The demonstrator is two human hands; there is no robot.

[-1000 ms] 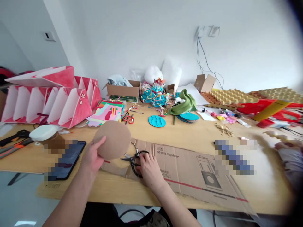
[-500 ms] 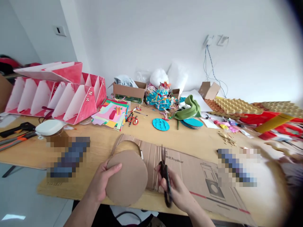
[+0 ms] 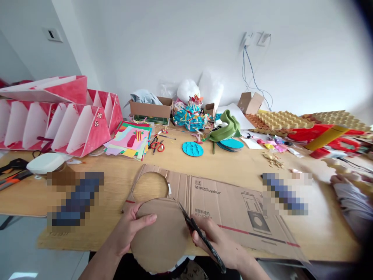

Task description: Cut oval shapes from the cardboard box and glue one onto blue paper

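Observation:
My left hand (image 3: 135,225) grips a round cardboard disc (image 3: 161,237) at its left edge, thumb on top. In my right hand (image 3: 214,237) is a pair of black scissors (image 3: 204,238), its blades pointing up and left at the disc's upper right edge. Whether the blades touch the rim I cannot tell. Behind the disc lies a flattened cardboard sheet (image 3: 233,214) with printing and a drawing of a blender. A round hole is cut through its left part, and the table shows through it.
Farther back on the table (image 3: 140,161) lie a blue disc (image 3: 192,149), coloured paper (image 3: 128,140), red-handled scissors (image 3: 157,145) and a green cloth (image 3: 225,128). Pink-and-white partitioned stands (image 3: 87,130) are at left. Another person's hand and sleeve (image 3: 349,202) show at far right.
The scissors have swung from upright to slanting left and come to the disc's edge. My left hand has brought the disc slightly lower and nearer. The whole view has shifted a little.

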